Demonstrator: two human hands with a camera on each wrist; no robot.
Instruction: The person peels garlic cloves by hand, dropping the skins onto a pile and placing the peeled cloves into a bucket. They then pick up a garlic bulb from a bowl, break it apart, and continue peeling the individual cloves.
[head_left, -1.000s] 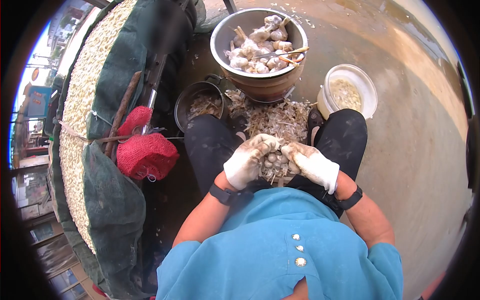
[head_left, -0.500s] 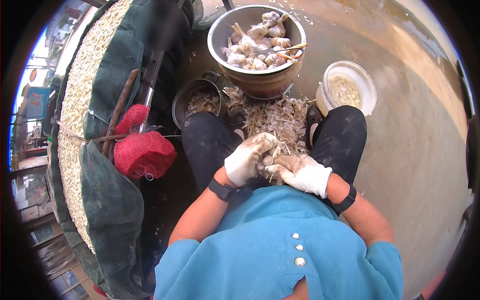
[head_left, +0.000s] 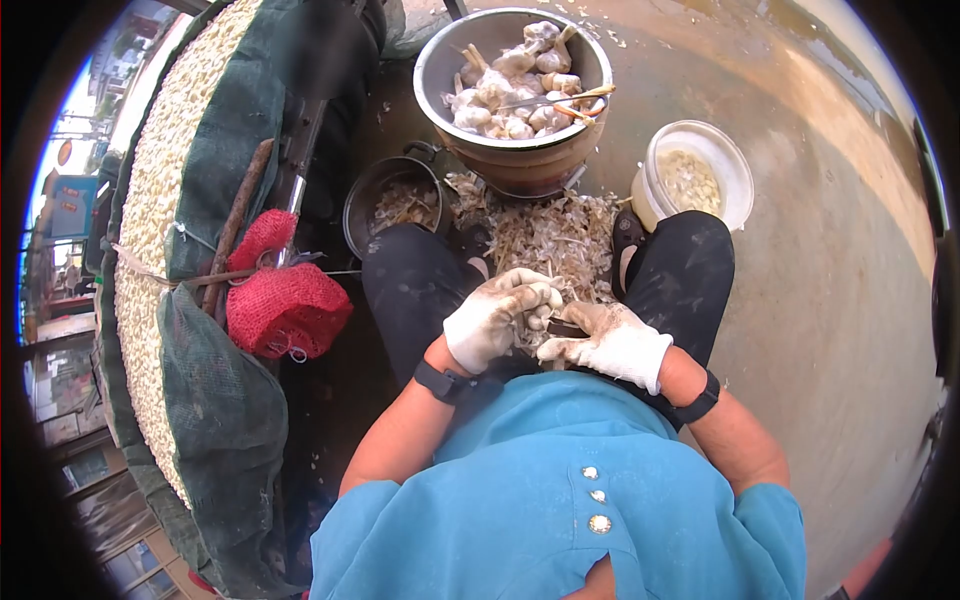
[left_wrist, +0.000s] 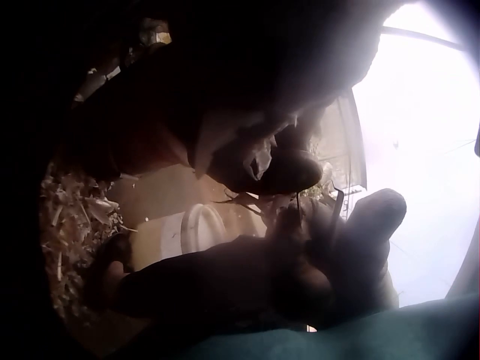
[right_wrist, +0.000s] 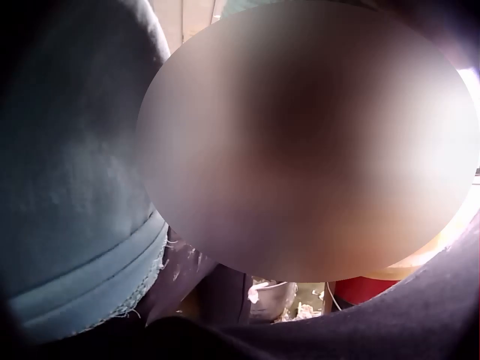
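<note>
Watching the head view, I see the left hand (head_left: 500,320) in a white glove, its fingers curled narrowly around pale garlic pieces (head_left: 540,320) above the person's lap. The gloved right hand (head_left: 610,345) is just beside it, pinching a small dark tool (head_left: 567,328) between thumb and fingers, near the garlic pieces. The right wrist view is mostly blurred, so I cannot read the grip there.

Beyond the hands, a husk pile (head_left: 555,245) spreads between the 2 knees. Past it, a wide metal basin (head_left: 421,88) holds garlic bulbs (head_left: 495,90), with a wooden-handled implement (head_left: 590,95) lying across them. To its right I see a white bucket (head_left: 744,195) with pale cloves (head_left: 690,180) inside; to its left, a dark pot (head_left: 350,215) with husks in it.

Farther left, a red mesh bag (head_left: 287,312) lies against a green sack (head_left: 225,410), near a wooden stick (head_left: 238,220). The blue shirt (head_left: 500,480) has 3 buttons (head_left: 598,496).
</note>
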